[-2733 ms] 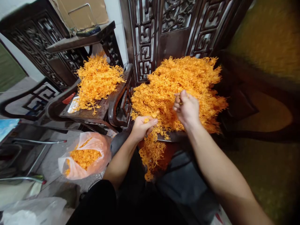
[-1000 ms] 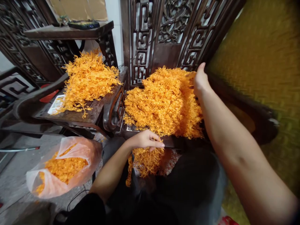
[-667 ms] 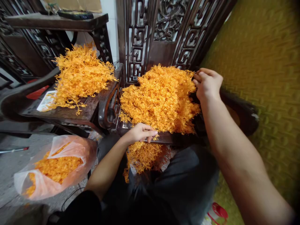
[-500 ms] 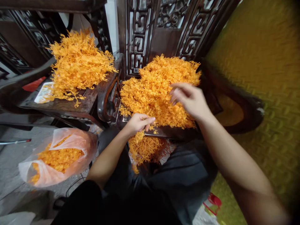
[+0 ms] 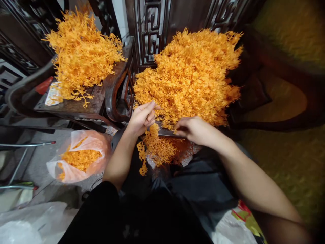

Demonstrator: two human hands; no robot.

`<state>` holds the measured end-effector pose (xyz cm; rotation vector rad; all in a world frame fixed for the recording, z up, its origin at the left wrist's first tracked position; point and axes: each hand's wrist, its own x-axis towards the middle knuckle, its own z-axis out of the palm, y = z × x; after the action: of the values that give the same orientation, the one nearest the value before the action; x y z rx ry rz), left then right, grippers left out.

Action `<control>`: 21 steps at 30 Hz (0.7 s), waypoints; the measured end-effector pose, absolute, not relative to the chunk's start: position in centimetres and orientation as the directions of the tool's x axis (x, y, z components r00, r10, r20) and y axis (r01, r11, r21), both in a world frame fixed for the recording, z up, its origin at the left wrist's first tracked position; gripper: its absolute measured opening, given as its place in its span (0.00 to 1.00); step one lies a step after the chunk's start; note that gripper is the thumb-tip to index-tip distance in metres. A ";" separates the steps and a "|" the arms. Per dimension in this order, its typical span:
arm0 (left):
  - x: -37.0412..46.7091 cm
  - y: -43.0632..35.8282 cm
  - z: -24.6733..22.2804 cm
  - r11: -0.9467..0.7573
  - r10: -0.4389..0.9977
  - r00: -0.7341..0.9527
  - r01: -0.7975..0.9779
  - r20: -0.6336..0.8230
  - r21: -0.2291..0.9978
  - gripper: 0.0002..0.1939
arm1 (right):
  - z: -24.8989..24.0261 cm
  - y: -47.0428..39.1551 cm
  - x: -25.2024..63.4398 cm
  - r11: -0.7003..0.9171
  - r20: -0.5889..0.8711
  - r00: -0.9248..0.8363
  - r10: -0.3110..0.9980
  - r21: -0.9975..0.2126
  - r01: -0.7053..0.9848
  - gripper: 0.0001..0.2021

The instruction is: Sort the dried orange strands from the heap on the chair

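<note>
Orange strands (image 5: 195, 78) lie in a large heap on a dark wooden chair (image 5: 167, 133), before its carved back (image 5: 186, 17). We find the hands apart: the left hand (image 5: 140, 118), fingers curled, at the heap's near left edge; the right hand (image 5: 195, 130), fingers bent, at its front. We cannot tell whether either grips a strand. A loose bunch (image 5: 162, 149) sits below them. Leftward, a carved armrest (image 5: 111, 98) stands between the heap and a smaller pile (image 5: 83, 57) partly covering a printed card (image 5: 52, 95). On the floor (image 5: 59, 137) we note an open plastic bag (image 5: 105, 145) containing orange pieces, near metal tubing (image 5: 40, 144).
</note>
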<state>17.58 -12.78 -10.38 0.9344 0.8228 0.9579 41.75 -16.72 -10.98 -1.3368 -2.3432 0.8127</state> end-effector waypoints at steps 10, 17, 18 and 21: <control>19.4 -13.5 -8.6 0.261 0.965 0.187 -0.684 -0.183 0.682 0.22 | -10.7 -18.5 34.9 0.286 0.066 -0.464 0.883 -0.861 0.421 0.26; 18.2 -11.5 -14.0 -0.162 0.981 0.088 -0.096 0.170 0.982 0.33 | -10.6 -16.8 35.2 0.014 -0.001 -0.264 0.965 -0.998 0.056 0.18; 17.6 -11.4 -14.2 -0.271 0.961 0.070 0.043 0.268 0.962 0.38 | -10.3 -16.6 35.4 -0.053 -0.045 -0.221 0.974 -0.998 -0.028 0.20; 16.0 -12.0 -12.7 -0.576 0.817 0.195 0.339 0.543 0.744 0.43 | -9.8 -16.2 36.1 -0.292 -0.237 -0.221 0.946 -0.921 -0.259 0.21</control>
<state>16.03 -12.05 -12.73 2.0113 1.0754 1.3626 36.10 -16.18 -9.85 -1.0803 -0.9755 1.6719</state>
